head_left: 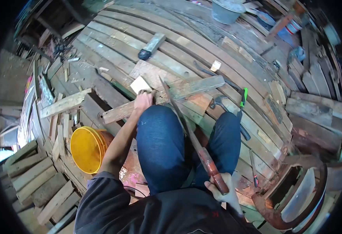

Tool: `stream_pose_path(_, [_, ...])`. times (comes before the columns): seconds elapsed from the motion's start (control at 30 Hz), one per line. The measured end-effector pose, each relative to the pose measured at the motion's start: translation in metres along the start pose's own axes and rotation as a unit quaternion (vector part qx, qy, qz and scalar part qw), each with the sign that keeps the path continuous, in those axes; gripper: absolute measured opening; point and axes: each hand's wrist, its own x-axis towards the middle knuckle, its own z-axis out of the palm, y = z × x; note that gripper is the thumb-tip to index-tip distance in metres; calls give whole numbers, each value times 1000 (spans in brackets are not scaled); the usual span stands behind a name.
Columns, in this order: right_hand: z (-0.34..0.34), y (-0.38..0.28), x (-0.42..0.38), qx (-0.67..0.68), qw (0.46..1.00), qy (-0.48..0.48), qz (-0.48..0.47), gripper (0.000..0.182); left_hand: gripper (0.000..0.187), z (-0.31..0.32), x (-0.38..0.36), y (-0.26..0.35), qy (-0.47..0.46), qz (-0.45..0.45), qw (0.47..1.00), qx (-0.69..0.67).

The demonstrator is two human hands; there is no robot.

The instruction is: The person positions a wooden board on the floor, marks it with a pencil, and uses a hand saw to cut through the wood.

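Observation:
My left hand (144,100) is closed on a small pale wood block (140,84), beside a weathered plank (194,86) that lies crosswise ahead of my knees. Its fingertips are partly hidden. My right hand (222,187) grips the reddish-brown wooden handle of a long, tapering blade (184,124) that looks like a machete. The blade slants up and left between my knees, its tip overlapping the plank in view; whether it touches cannot be told. Right of the plank lies a hammer (218,103), near a tool with a bright green part (244,96).
A yellow bucket (87,150) stands left of my left arm. Stacked wood pieces (36,177) fill the lower left. A red-handled tool (255,179) and a curved brown frame (315,195) lie to the right. Farther off are a black tool (144,54) and a grey bucket (226,12).

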Motion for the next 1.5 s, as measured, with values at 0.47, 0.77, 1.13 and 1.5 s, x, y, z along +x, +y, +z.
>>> stream_pose_path(0.47, [16, 17, -10, 43, 998, 37, 23, 33, 64, -48, -9, 25, -17, -48, 997, -65])
stream_pose_path(0.77, [13, 8, 0, -18, 999, 22, 17, 36, 79, -56, -12, 31, -19, -58, 994, -88])
stream_pose_path(1.13, [1, 45, -14, 92, 994, 21, 55, 32, 81, -57, -8, 29, -81, -69, 992, -74])
stream_pose_path(1.5, [9, 21, -2, 113, 990, 46, 72, 23, 84, -75, -10, 33, -114, -71, 989, -65])
